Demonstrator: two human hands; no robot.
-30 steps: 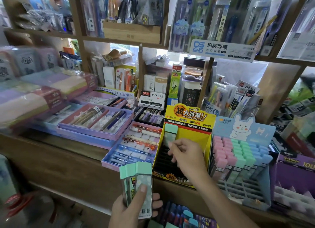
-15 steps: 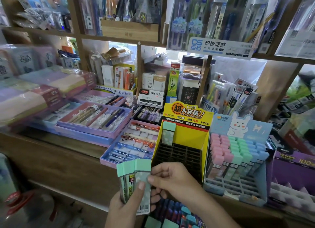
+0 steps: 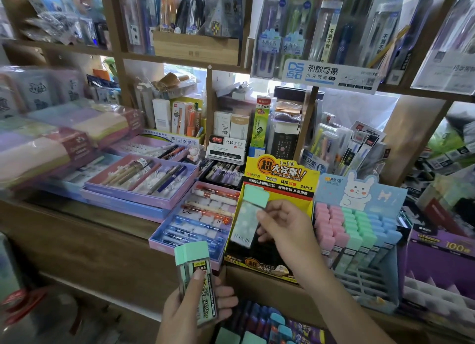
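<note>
The right hand [image 3: 285, 230] pinches a mint-capped lead-refill case [image 3: 246, 220] by its edge, tilted over the left side of the yellow display box [image 3: 280, 179]. Square it upright, cap up, before lowering it into a slot. The left hand [image 3: 190, 315] grips the spare cases [image 3: 198, 274] below the box's front-left corner.

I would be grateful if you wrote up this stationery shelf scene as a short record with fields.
Setting: wooden shop shelf stocked with stationery
Left hand: grips the lower lead case, mint cap up, in front of the shelf edge
Right hand: pinches the upper lead case over the yellow display box
Box slots: black grid, mostly hidden by the hand
Right neighbour: rabbit display box with pink, mint and blue cases
Left neighbour: purple pen tray
</note>
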